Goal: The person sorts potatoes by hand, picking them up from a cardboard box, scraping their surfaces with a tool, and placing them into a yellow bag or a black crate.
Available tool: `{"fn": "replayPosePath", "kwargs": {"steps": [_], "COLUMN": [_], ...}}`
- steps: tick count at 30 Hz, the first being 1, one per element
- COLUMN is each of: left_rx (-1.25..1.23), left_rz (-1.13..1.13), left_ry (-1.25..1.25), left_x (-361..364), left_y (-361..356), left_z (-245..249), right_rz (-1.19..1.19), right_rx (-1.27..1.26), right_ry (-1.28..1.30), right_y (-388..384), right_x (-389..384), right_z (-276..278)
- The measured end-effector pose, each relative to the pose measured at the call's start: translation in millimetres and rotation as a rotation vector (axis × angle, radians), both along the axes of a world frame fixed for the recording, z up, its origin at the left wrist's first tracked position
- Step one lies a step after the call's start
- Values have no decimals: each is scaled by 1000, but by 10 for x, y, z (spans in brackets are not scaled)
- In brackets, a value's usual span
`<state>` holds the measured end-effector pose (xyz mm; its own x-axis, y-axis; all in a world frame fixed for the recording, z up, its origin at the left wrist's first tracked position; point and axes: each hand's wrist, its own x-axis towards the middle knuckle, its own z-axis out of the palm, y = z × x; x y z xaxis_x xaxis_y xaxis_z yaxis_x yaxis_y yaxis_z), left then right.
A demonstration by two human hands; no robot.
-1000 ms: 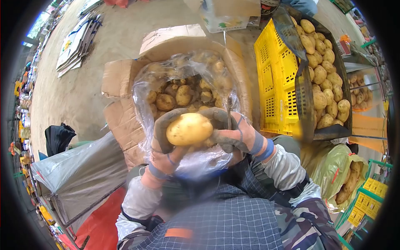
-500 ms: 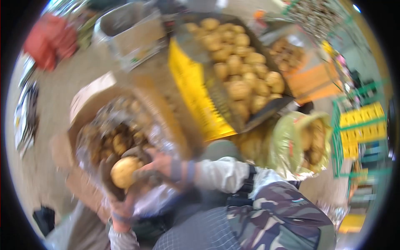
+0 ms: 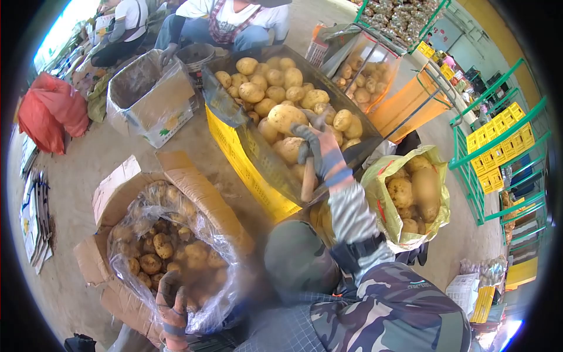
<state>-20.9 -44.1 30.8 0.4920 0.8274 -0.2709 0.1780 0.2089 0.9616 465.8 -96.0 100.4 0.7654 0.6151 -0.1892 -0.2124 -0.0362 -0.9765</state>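
My right hand (image 3: 325,149), in a grey glove, reaches into the black-lined yellow crate (image 3: 249,170). Its fingers are apart and rest against a large pale potato (image 3: 287,119) and its neighbours. A brownish handle-like piece (image 3: 308,180) lies just below this hand; I cannot tell what it is. At the lower left, my left hand (image 3: 171,308), also gloved, is over the near edge of an open cardboard box (image 3: 199,196) lined with clear plastic. Its fingers are slightly bent and apart, with nothing visible between them. Darker potatoes (image 3: 155,255) lie in that box.
Right of the crate stands a yellow-green bag (image 3: 378,176) of potatoes. An empty plastic-lined box (image 3: 158,108) and a red sack (image 3: 53,111) are at the upper left. A co-worker (image 3: 234,23) crouches behind the crate. Green metal racks (image 3: 469,193) stand at the right.
Both hands held a potato over the cardboard box before. My right hand has moved up and right to the crate, while my left hand has separated from it and stays low at the box.
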Motion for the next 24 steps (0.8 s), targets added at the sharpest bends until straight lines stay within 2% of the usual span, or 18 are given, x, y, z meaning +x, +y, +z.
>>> {"fn": "replayPosePath", "kwargs": {"steps": [1, 3, 4, 8, 10, 12, 15, 18, 19, 20, 22, 23, 24], "left_rx": [43, 135, 75, 121, 96, 119, 74, 31, 110, 184, -71, -39, -7], "left_rz": [-39, -116, -144, -236, -256, -315, -237, -155, -175, -198, -205, -202, -198], "left_ry": [11, 29, 58, 172, 174, 168, 80, -132, -52, 31, -86, -104, -123], "left_x": [10, 72, 76, 82, 117, 87, 148, 308, 143, -167, -47, 33, 75], "left_y": [-14, -4, -11, -54, -54, -31, -72, -203, -187, -175, -195, -230, -260], "left_z": [-35, -39, 2, -18, -40, -120, -243, -112, -371, -854, -590, -464, -395], "right_rz": [28, 57, 78, 73, 237, 410, 657, 934, 1065, 1148, 1312, 1224, 1106], "right_rx": [-47, -308, -438, -733, -522, -464, -218, -85, -80, -135, -249, -331, -177], "right_ry": [-56, -108, -138, -758, -835, -733, -544, -331, -612, -583, -531, -397, -334], "right_y": [-8, 15, 58, 97, 128, 232, 506, 611, 522, 475, 380, 385, 401], "right_x": [155, 254, 295, -272, -510, -940, -1695, -2453, -2584, -2612, -2666, -2726, -2655], "right_z": [-62, -16, 6, 147, -58, 60, -113, -454, -431, -278, 26, -28, -102]}}
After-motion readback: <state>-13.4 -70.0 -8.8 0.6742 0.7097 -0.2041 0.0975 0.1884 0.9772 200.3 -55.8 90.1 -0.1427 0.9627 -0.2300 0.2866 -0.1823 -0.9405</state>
